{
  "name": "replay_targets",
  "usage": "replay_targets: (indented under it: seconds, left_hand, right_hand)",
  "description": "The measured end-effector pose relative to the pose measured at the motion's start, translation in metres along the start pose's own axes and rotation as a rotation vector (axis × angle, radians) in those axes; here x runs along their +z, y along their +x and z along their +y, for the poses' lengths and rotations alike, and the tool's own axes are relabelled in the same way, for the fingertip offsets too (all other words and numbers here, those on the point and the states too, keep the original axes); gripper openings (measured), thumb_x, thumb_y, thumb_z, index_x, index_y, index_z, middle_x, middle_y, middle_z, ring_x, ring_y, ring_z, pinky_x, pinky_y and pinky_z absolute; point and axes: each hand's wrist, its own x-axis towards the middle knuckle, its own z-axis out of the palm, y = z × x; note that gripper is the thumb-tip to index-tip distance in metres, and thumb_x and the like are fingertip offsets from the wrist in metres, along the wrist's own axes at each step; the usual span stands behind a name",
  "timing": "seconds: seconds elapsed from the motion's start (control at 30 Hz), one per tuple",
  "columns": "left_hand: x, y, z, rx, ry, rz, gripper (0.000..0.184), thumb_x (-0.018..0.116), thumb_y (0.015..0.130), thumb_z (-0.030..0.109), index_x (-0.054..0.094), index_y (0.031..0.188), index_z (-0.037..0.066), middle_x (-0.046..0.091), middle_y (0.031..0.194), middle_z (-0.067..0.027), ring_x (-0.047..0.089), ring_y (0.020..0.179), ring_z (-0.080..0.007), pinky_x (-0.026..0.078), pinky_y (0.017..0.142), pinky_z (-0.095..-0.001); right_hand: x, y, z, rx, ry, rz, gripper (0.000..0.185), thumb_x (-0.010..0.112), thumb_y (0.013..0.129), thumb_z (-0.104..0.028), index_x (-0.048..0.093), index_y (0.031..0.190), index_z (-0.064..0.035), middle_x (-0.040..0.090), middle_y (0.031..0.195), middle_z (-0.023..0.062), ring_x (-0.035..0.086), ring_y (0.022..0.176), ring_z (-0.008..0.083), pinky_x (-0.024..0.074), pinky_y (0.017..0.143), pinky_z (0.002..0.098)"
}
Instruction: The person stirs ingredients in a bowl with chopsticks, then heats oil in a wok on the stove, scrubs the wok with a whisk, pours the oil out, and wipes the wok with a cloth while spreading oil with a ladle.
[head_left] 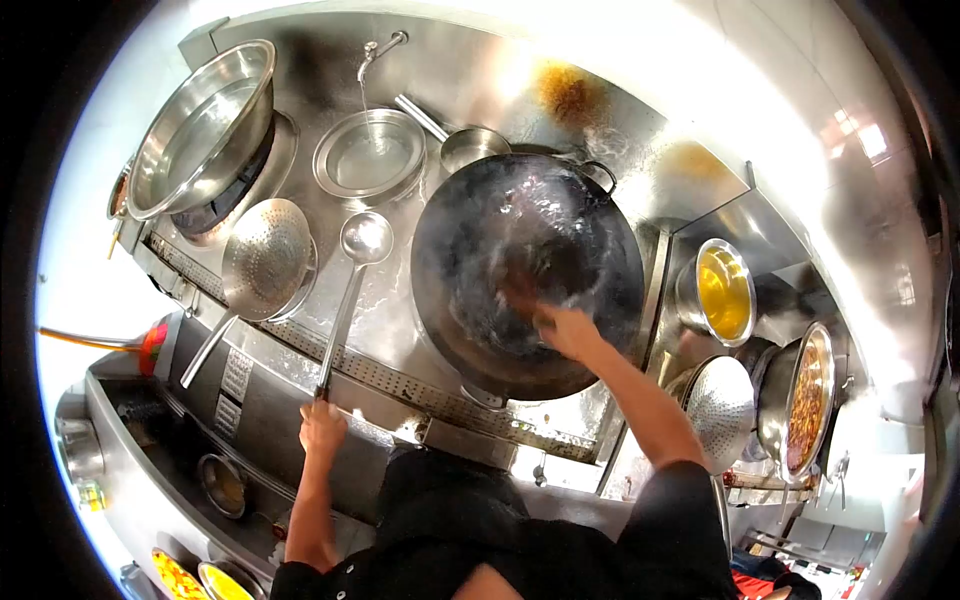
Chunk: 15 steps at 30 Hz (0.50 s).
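Observation:
My left hand (pixel 323 428) is closed round the handle end of a long steel ladle (pixel 366 238), whose bowl rests on the steel stove top. Over the big black wok (pixel 455 340) reaches my right hand (pixel 568 332), closed on a brown, brush-like tool (pixel 517 290) smeared by motion. The tool is down in the wok, where wet, shiny water and steam show. Steam and blur hide its exact shape.
Left of the wok are a steel basin (pixel 322 160) under a running tap (pixel 370 62), a perforated strainer (pixel 266 258) and a large tilted bowl (pixel 150 190). On the right stand a pot of yellow oil (pixel 685 297), another strainer (pixel 722 405) and a pot of reddish food (pixel 770 400).

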Motion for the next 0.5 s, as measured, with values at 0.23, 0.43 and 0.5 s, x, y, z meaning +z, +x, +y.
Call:
replay_targets:
  seconds: [0.23, 0.43, 0.5]
  left_hand:
    - [-0.054, -0.047, 0.055, 0.153, -0.815, -0.165, 0.034, 0.072, 0.076, 0.027, 0.068, 0.096, 0.001, 0.069, 0.080, -0.0137, 0.068, 0.075, -0.0230, 0.054, 0.070, -0.0355]
    - [-0.053, -0.070, 0.097, 0.078, -1.354, -0.824, 0.033, 0.064, 0.084, 0.017, 0.058, 0.112, 0.000, 0.064, 0.092, -0.0092, 0.064, 0.076, -0.0209, 0.054, 0.065, -0.0331]
    - [-0.046, -0.074, 0.102, -0.049, -1.477, -0.912, 0.036, 0.062, 0.085, 0.018, 0.054, 0.116, 0.000, 0.062, 0.096, -0.0103, 0.064, 0.079, -0.0223, 0.055, 0.066, -0.0352]
  right_hand:
    - [-0.078, 0.051, 0.038, 0.186, -0.340, 0.061, 0.028, 0.058, 0.087, -0.030, 0.067, 0.101, -0.0080, 0.069, 0.085, 0.0160, 0.068, 0.076, 0.0326, 0.0544, 0.070, 0.0426]
    - [0.011, -0.020, -0.059, -0.126, 0.404, 0.011, 0.060, 0.068, 0.081, -0.037, 0.052, 0.134, -0.0121, 0.062, 0.118, 0.0228, 0.060, 0.109, 0.0365, 0.0467, 0.094, 0.0410]
    - [-0.017, -0.076, -0.006, -0.022, 0.268, -0.310, 0.063, 0.067, 0.083, -0.046, 0.052, 0.136, -0.0154, 0.056, 0.131, 0.0191, 0.055, 0.120, 0.0336, 0.0398, 0.103, 0.0435]
